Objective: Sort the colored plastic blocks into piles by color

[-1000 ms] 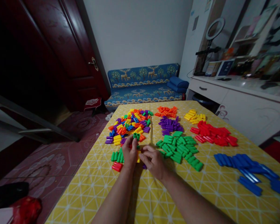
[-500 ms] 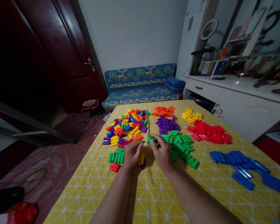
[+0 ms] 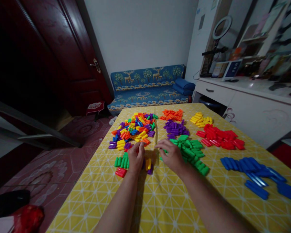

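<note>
My left hand is at the near edge of the mixed pile of coloured plastic blocks, thumb and fingers pressed together; whatever they pinch is hidden. Beside it lie a green block, a red block and a yellow block with purple next to it. My right hand hovers at the left side of the green block pile. Its fingers are curved, thumb a little apart, and I see nothing between them.
Sorted piles lie on the yellow tablecloth: orange blocks, purple blocks, yellow blocks, red blocks and blue blocks. Behind the table stands a blue patterned sofa; a white dresser is at right.
The green block that was in my right hand's fingers no longer shows there. My hands have drawn slightly apart, and the view has shifted a little.
</note>
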### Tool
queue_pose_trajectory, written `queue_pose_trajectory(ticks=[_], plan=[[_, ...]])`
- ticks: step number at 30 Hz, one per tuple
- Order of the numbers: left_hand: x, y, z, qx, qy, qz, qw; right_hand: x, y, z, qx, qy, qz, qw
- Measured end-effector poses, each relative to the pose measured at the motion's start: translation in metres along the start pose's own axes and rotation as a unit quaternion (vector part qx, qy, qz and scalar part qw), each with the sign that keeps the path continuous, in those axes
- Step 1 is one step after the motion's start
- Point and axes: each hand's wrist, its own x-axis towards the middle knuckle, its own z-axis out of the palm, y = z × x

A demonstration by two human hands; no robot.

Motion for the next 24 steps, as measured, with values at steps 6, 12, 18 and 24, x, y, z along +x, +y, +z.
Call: queue_pose_trajectory(ticks=[6, 12, 18, 24], plan=[[0.001, -0.002, 0.000, -0.012, 0.016, -0.009, 1.000, -0.010, -0.029, 0.033, 0.010, -0.226, -0.011, 0.974], [0.002, 0.004, -0.001, -0.014, 0.007, -0.011, 1.000, -0.010, -0.025, 0.035, 0.049, -0.124, 0.111, 0.985], [0.002, -0.003, 0.000, -0.022, 0.014, -0.021, 0.999, 0.013, 0.025, 0.001, 0.205, 0.129, 0.259, 0.935], [0.004, -0.011, 0.005, -0.015, 0.020, -0.011, 1.000, 0.062, 0.126, -0.073, 0.133, 0.248, 0.393, 0.875]])
